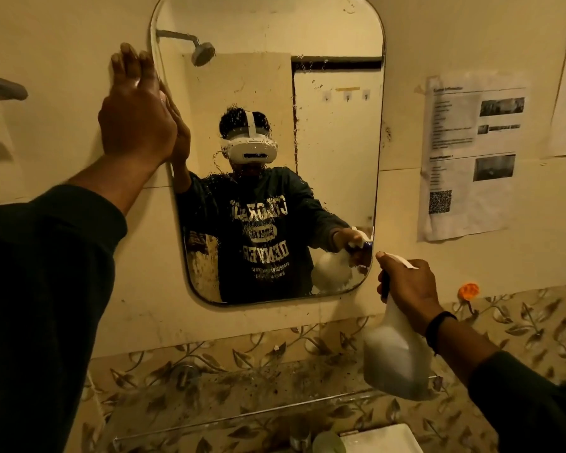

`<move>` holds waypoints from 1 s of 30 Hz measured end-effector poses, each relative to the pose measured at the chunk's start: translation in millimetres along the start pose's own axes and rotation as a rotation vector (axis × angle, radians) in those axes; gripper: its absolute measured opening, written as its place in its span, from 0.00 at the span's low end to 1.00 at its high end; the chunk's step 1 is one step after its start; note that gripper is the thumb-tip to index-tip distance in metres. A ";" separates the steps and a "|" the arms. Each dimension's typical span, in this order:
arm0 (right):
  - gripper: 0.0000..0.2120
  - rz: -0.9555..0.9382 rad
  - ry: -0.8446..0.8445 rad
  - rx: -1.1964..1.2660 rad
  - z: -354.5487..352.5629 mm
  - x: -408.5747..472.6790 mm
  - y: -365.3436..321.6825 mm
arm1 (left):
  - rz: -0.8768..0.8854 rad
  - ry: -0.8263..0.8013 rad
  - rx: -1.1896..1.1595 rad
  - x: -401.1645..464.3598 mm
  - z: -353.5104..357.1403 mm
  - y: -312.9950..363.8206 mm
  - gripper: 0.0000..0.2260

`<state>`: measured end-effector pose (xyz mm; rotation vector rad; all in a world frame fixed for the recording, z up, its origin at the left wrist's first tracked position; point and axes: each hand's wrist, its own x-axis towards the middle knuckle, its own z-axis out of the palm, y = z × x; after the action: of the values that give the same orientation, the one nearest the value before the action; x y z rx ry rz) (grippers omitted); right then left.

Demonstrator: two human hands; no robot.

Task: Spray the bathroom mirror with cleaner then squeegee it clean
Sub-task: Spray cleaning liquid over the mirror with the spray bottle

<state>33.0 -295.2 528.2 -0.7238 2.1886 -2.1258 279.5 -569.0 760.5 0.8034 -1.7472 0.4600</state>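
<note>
A tall mirror (337,152) with rounded corners hangs on the cream wall, speckled with spray droplets across its middle. My left hand (138,109) lies flat against the mirror's left edge, fingers pointing up and holding nothing. My right hand (409,289) grips the neck of a white spray bottle (394,358) just off the mirror's lower right corner, nozzle aimed at the glass. The mirror reflects a person in a dark printed sweatshirt wearing a white headset. No squeegee is in view.
A glass shelf (242,416) runs under the mirror above leaf-patterned tiles. Printed paper sheets (468,158) are taped to the wall at the right, with an orange hook (468,291) below them. A metal rail (0,88) sticks out at the far left. A white object (386,439) sits at the bottom.
</note>
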 end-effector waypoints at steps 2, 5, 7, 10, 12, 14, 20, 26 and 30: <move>0.21 -0.024 -0.060 0.009 -4.1 1.6 -0.2 | -0.001 0.001 -0.003 -0.2 0.3 0.0 0.24; 0.19 -0.043 -0.131 0.003 -5.0 2.2 -4.2 | -0.003 0.000 0.001 0.4 1.2 -1.0 0.24; 0.19 -0.056 -0.123 -0.001 -3.0 2.7 -3.5 | 0.002 -0.003 -0.008 1.3 0.5 -1.1 0.24; 0.20 -0.040 -0.060 0.042 -1.6 1.9 -4.6 | -0.009 -0.003 -0.004 0.9 -0.5 -0.8 0.24; 0.19 -0.066 -0.106 0.067 -0.1 0.3 -8.8 | -0.004 -0.003 0.002 0.7 -0.7 -0.3 0.24; 0.17 -0.098 -0.212 0.127 1.3 -2.3 -16.9 | -0.001 0.000 -0.002 0.3 -0.3 0.6 0.24; 0.19 -0.258 -0.217 0.112 17.8 -5.2 -49.6 | 0.003 -0.001 -0.008 1.7 0.9 -0.7 0.24; 0.16 -0.306 -0.264 0.203 32.1 -6.4 -77.5 | -0.011 -0.005 -0.011 2.1 1.0 -1.1 0.24; 0.14 -0.312 -0.488 0.201 51.1 -20.0 -86.8 | -0.035 -0.013 -0.025 1.6 0.3 0.7 0.24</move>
<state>94.7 -334.7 600.1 -1.4567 1.6726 -1.9650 278.6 -569.2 762.0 0.8191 -1.7446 0.4096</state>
